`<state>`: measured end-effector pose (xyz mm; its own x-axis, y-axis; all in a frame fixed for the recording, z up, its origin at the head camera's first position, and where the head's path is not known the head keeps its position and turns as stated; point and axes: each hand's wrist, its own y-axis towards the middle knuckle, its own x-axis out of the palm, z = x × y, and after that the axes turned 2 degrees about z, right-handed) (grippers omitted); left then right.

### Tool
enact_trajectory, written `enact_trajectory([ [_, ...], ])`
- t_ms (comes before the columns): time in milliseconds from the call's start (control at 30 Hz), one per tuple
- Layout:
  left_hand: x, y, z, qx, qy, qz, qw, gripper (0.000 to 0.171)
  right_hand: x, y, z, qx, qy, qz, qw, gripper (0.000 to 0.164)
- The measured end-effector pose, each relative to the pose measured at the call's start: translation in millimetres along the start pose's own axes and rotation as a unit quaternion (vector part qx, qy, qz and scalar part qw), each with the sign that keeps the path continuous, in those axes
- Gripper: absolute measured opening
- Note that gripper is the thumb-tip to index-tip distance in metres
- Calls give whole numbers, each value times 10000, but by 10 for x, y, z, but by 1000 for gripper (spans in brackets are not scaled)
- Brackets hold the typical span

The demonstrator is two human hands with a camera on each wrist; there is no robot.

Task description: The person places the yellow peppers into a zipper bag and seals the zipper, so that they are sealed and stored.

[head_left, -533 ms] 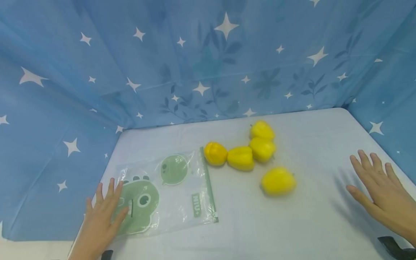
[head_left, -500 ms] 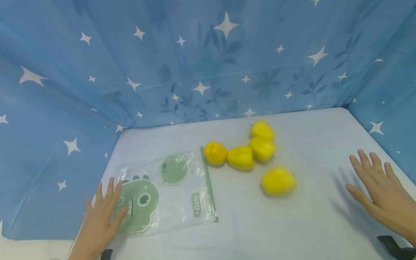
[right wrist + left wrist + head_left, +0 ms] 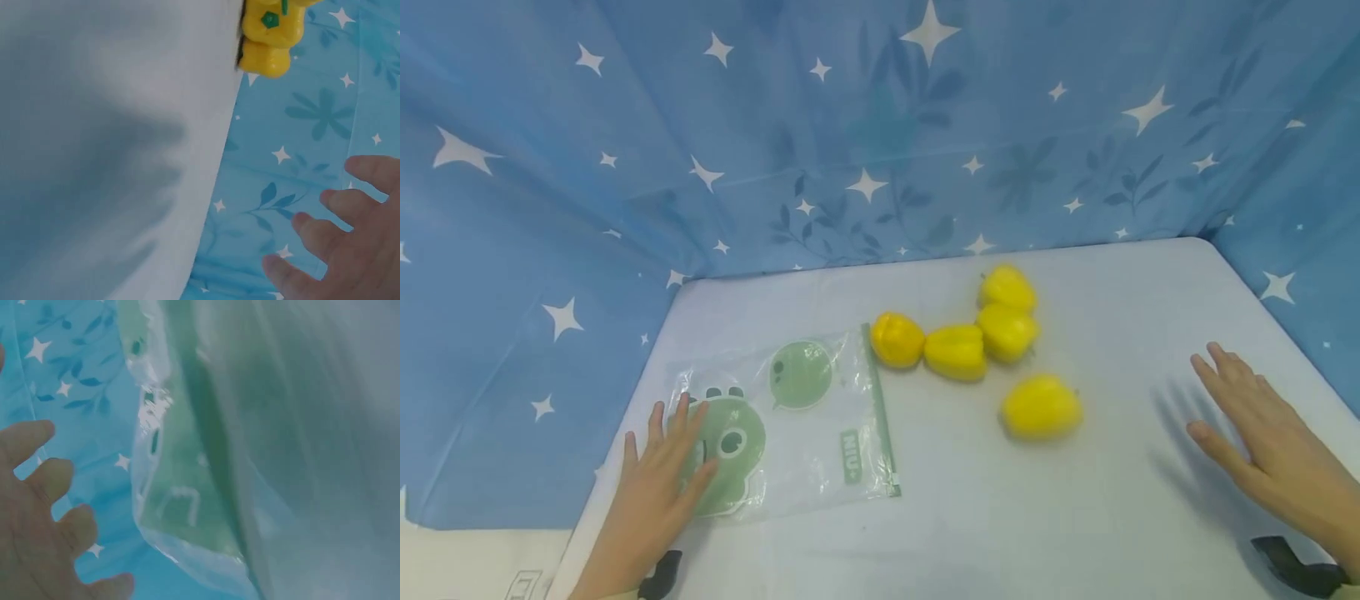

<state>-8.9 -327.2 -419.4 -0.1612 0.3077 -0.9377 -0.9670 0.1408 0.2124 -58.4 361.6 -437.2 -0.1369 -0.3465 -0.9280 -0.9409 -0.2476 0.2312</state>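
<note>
My left hand (image 3: 651, 496) is hovering over the left end of a clear plastic bag (image 3: 790, 450), the end toward the desk's left edge, and the fingers are spreading apart, not pinching anything. The bag is lying flat on the left half of the white desk (image 3: 970, 533), showing a green dino head (image 3: 737, 471), a green bubble (image 3: 801, 375) and a "NIU+" label (image 3: 851, 457). A green strip (image 3: 882, 417) is running down its right side.

Right hand (image 3: 1273, 442) is hanging above the desk near the right edge, fingers slightly apart, nothing in the grip, and it's casting a shadow on the white surface.

Five yellow peppers are sitting between the hands. The leftmost pepper (image 3: 898, 339), a bit more orange, is resting right up against the green strip, and the next pepper (image 3: 957, 352) is lying just beside it. Then another pepper (image 3: 1007, 332) is sitting in front of the back pepper (image 3: 1007, 288), the one closest to the far edge. The loner pepper (image 3: 1042, 407) is lying apart, nearer the front, and looking blurry.

Blue starry curtain (image 3: 880, 125) is hanging around the left, far and right edges.
</note>
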Motion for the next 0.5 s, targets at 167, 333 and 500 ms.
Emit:
enact_trajectory([
  [167, 17, 49, 141, -13, -47, 52, 10000, 73, 41, -23, -86, 315, 1274, -92, 9913, 87],
  [333, 64, 83, 267, 4, -211, 502, 9985, 71, 106, -12, -181, 596, 1670, -164, 9840, 88],
  [500, 118, 137, 376, 80, -362, 871, 9955, 67, 199, 51, -280, 653, 2023, -402, 9763, 89],
])
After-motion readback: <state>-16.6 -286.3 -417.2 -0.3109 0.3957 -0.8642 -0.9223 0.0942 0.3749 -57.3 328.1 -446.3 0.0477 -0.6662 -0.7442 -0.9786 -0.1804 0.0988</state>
